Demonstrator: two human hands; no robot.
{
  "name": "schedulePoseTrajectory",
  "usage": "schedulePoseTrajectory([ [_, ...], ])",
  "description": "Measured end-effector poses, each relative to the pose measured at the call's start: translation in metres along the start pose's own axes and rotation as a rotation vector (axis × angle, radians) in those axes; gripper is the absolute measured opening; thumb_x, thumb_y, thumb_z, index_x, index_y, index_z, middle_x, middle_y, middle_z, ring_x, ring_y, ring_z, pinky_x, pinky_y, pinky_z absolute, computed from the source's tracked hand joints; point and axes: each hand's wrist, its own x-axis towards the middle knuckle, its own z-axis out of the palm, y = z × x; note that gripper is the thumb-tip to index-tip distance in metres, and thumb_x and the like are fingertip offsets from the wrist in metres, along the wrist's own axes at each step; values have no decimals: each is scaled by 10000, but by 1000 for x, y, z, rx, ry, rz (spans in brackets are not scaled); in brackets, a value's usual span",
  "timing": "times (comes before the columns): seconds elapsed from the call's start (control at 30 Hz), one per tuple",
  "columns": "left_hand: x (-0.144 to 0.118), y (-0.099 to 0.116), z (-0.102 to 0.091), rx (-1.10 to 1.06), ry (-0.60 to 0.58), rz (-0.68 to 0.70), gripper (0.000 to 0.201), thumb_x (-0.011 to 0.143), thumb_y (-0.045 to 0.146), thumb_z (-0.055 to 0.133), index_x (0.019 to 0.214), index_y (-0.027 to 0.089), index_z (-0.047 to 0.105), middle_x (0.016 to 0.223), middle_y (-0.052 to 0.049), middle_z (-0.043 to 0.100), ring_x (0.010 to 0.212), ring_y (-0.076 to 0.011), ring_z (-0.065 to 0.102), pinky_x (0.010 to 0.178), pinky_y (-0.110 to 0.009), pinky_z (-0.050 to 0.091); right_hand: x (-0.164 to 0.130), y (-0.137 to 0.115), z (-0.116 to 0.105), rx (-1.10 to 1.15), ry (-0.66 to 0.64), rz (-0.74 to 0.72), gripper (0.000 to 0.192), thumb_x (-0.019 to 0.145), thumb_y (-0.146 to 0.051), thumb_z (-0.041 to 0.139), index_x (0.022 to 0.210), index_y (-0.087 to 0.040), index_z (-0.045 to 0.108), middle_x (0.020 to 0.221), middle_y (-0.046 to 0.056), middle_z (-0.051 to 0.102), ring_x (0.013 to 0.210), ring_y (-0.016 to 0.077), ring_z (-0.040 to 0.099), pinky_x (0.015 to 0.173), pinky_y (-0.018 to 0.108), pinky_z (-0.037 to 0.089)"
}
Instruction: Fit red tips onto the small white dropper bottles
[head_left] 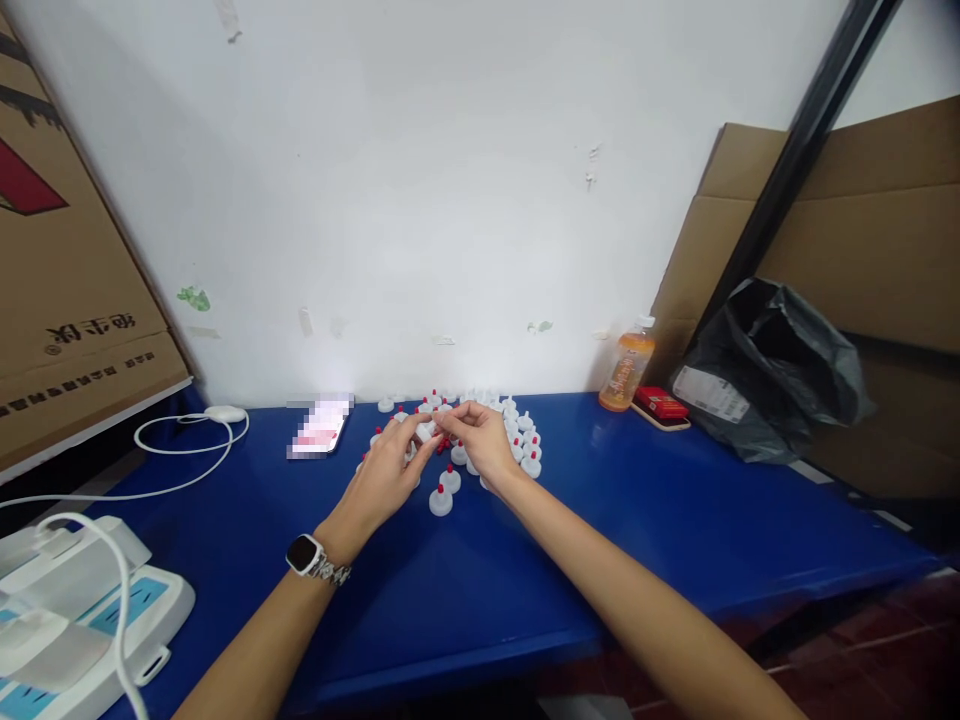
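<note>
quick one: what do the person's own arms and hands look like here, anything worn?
Both forearms are bare, no sleeves in view, no gloves. The left hand has a watch at the wrist: dark, rounded-square face on a silvery metal link band. The right hand and its wrist show nothing worn. No rings that I can make out.

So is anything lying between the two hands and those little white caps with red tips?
Nothing visible. Both the left hand and right hand are already over the pile of caps, their fingers meeting on a small piece. More caps lie just below and beside them.
</note>
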Motion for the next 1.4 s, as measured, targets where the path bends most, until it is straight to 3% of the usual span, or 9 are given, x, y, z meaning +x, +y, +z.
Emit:
schedulePoseTrajectory([
  [0.23, 0, 1, 4, -63, 49, -14, 454, 989, 430, 436, 1371, 189, 479, 1012, -79, 642, 806, -193, 620, 755, -335, 499, -5, -3, 10, -92, -10, -161, 314, 742, -439, 753, 662, -191, 578, 667, -12, 643, 618, 121, 576, 631, 263, 475],
  [0.37, -2, 3, 6, -107, -11, -15, 470, 997, 411, 421, 1415, 197, 432, 1013, -75, 645, 796, -187, 618, 776, -345, 505, -8, 0, 9, -77, -5, -140, 322, 734, -423, 754, 666, -198, 535, 622, -26, 611, 560, 116, 547, 591, 263, 462],
  [0.8, -4, -3, 4, -95, -13, 42, 463, 999, 382, 418, 1424, 198, 423, 1109, -100, 641, 854, -197, 616, 858, -379, 498, -5, 9, 8, -57, -36, -108, 366, 715, -441, 768, 657, -203, 496, 631, -30, 594, 544, 105, 511, 554, 251, 426],
  [1.2, -5, 2, -4, -180, 36, -26, 450, 992, 378, 409, 1392, 173, 445, 1162, -107, 643, 791, -168, 621, 751, -312, 504, -7, 11, 31, -119, 29, -131, 353, 768, -494, 689, 716, -228, 463, 624, -45, 513, 574, 118, 465, 522, 233, 389],
  [1.3, -3, 1, -2, -158, -6, -38, 508, 994, 403, 410, 1445, 171, 408, 1072, -96, 666, 784, -175, 612, 762, -326, 498, -4, 7, 21, -99, -18, -87, 346, 750, -461, 709, 718, -223, 460, 593, -58, 513, 541, 106, 466, 512, 227, 373],
  [1.4, 0, -1, 1, -152, -45, -49, 565, 994, 441, 407, 1499, 196, 340, 959, -63, 673, 798, -187, 612, 787, -346, 495, 7, 0, 7, -129, -151, -4, 301, 732, -408, 721, 752, -213, 493, 573, -62, 551, 508, 100, 484, 516, 228, 374],
])
